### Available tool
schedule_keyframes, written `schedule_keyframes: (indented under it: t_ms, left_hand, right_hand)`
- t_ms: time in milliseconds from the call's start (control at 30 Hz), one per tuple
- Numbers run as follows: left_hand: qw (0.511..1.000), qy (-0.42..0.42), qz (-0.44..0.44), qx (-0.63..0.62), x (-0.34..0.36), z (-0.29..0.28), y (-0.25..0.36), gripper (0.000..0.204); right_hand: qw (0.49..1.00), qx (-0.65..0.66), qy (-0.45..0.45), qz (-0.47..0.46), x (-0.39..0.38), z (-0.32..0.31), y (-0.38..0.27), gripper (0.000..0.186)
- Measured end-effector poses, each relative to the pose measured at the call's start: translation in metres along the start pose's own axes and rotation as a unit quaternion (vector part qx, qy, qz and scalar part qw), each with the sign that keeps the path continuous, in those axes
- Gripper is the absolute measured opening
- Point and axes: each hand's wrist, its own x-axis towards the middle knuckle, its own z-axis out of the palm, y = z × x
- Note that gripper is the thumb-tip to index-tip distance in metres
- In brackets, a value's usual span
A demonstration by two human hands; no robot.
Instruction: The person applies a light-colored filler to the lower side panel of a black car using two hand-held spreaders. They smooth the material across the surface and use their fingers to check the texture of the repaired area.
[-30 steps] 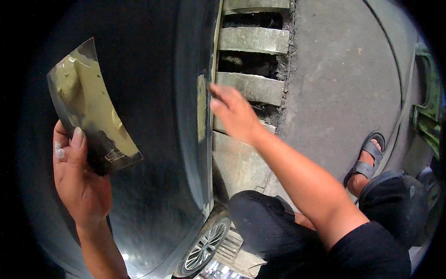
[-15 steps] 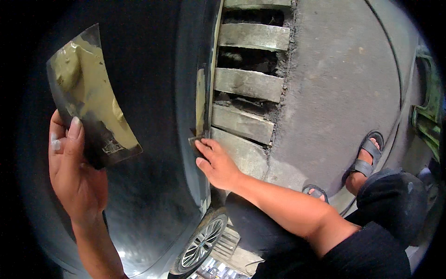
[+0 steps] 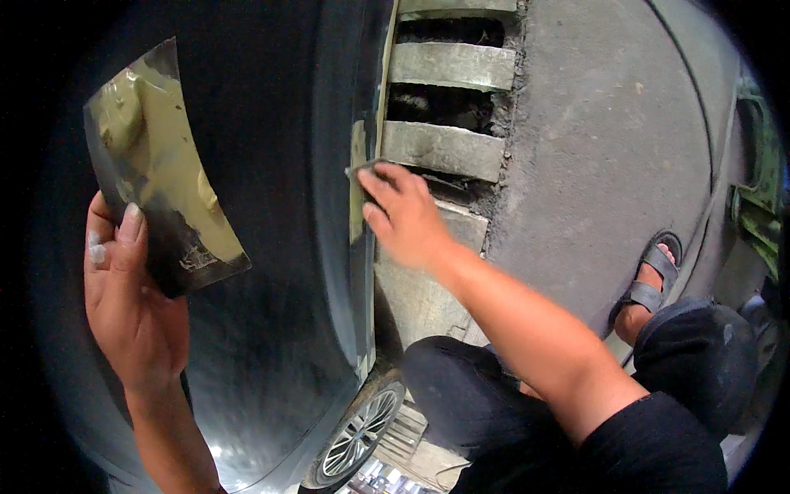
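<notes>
- Concrete floor [image 3: 609, 165] w/ drain grate [image 3: 448, 99], far right.
- Dark car panel [image 3: 280, 272] at left, wheel [image 3: 358, 428] near.
- Left hand [image 3: 132, 305] clamped on putty-smeared board [image 3: 160, 173].
- Right hand [image 3: 403, 218] fingers closed on small spreader [image 3: 362, 169], pressed to panel edge.

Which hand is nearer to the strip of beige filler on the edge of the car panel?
Right. The right hand presses a small spreader against the filler strip. The left hand is off to the left, holding a putty-smeared board.
</notes>
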Motion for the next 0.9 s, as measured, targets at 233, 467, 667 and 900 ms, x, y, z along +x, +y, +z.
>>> schedule_keyframes:
  t_ms: [233, 467, 667, 900]
  left_hand:
    - [1.000, 0.018, -0.014, 0.008, 0.000, 0.002, -0.001, 0.037]
    - [1.000, 0.006, -0.015, 0.002, 0.001, 0.002, 0.001, 0.036]
    - [0.999, 0.027, -0.021, 0.005, -0.001, 0.004, -0.001, 0.033]
    - [1.000, 0.024, -0.012, 0.006, 0.000, 0.002, -0.001, 0.036]
  right_hand:
    - [0.994, -0.015, -0.099, -0.034, -0.080, 0.021, -0.012, 0.049]
    - [0.999, -0.040, -0.001, -0.025, -0.029, 0.013, 0.011, 0.048]
    - [0.991, -0.038, -0.115, -0.059, -0.092, 0.022, -0.019, 0.051]
    - [0.996, -0.058, 0.047, -0.038, 0.024, -0.013, 0.015, 0.045]
